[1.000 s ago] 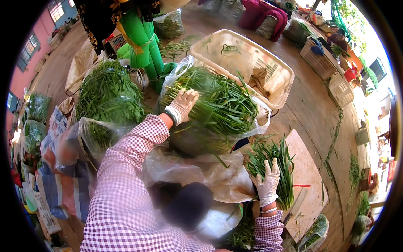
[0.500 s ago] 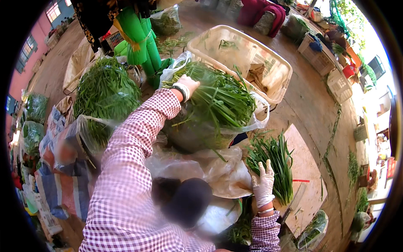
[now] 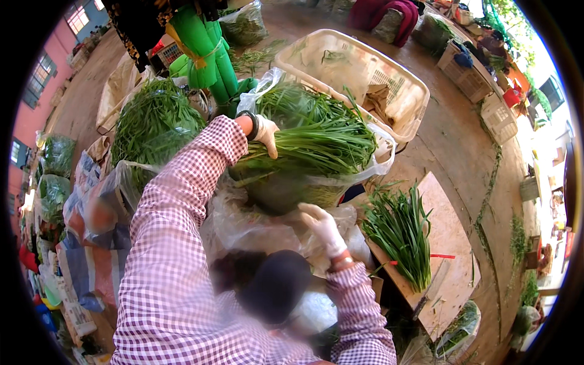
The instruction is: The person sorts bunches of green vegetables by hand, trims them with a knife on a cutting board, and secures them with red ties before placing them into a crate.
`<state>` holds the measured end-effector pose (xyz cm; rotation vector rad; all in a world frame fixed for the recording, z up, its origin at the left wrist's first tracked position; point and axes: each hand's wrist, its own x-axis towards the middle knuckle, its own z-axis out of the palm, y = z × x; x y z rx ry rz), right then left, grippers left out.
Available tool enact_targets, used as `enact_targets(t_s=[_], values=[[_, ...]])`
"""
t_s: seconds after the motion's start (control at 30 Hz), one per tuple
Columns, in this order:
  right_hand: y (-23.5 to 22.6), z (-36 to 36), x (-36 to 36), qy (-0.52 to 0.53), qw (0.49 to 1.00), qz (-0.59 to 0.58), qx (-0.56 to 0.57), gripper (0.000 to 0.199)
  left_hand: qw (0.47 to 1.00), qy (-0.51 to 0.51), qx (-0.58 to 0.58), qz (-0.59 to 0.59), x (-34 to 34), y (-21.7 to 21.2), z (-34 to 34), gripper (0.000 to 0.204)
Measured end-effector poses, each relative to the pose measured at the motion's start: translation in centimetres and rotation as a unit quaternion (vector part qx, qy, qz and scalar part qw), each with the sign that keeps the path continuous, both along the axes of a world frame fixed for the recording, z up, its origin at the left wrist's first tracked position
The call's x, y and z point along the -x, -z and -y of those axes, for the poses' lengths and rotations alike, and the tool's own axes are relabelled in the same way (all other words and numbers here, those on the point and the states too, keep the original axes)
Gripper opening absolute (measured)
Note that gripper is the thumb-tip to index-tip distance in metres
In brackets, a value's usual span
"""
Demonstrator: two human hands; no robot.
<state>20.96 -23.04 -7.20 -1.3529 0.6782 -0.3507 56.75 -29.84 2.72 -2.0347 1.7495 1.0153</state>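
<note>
A large heap of long, narrow leafy greens (image 3: 322, 143) fills a clear plastic bag (image 3: 383, 167) in front of me. My left hand (image 3: 266, 135), in a pale glove, lies over the near left part of this heap. Its thumb hooks down and the fingers close round some stalks, partly hidden by leaves. Lower and to the right, my gloved right hand (image 3: 322, 228) hangs above crumpled plastic sheeting (image 3: 277, 234), fingers stretched out and holding nothing. Right of it, a bunch of greens (image 3: 400, 240) lies across a red strip (image 3: 442, 256) on a wooden board (image 3: 447, 231).
Behind the bag stands a cream plastic crate (image 3: 420, 109). A second heap of greens (image 3: 155, 118) is at the left, beside a striped sack (image 3: 94, 271). Green wrapped bundles (image 3: 207, 52) rise at the back. A flat bar (image 3: 431, 292) lies on the board.
My right hand has left the bunch on the board and moved left over the plastic sheeting. My left hand has shifted slightly down and left on the heap, its thumb now showing.
</note>
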Motion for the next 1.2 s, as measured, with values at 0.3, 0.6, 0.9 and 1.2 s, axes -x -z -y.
enact_targets(t_s=[0.3, 0.6, 0.9, 1.2], values=[[5.4, -0.4, -11.5, 0.186, 0.934, 0.087, -0.294, 0.061, 0.981, -0.119, 0.151, 0.024, 3.2, 7.1, -5.6, 0.118], [8.0, -0.8, -13.6, 0.162, 0.916, 0.184, -0.318, 0.04, 0.946, -0.253, 0.171, -0.11, 6.0, 12.7, -10.2, 0.109], [2.3, -1.2, -7.5, 0.066, 0.926, 0.095, -0.359, 0.054, 0.894, -0.232, 0.084, -0.374, 10.7, 11.0, -13.1, 0.063], [-6.4, -1.3, -1.9, 0.113, 0.937, 0.157, -0.29, 0.044, 0.876, -0.238, 0.283, -0.311, 20.2, -1.1, -15.5, 0.071]])
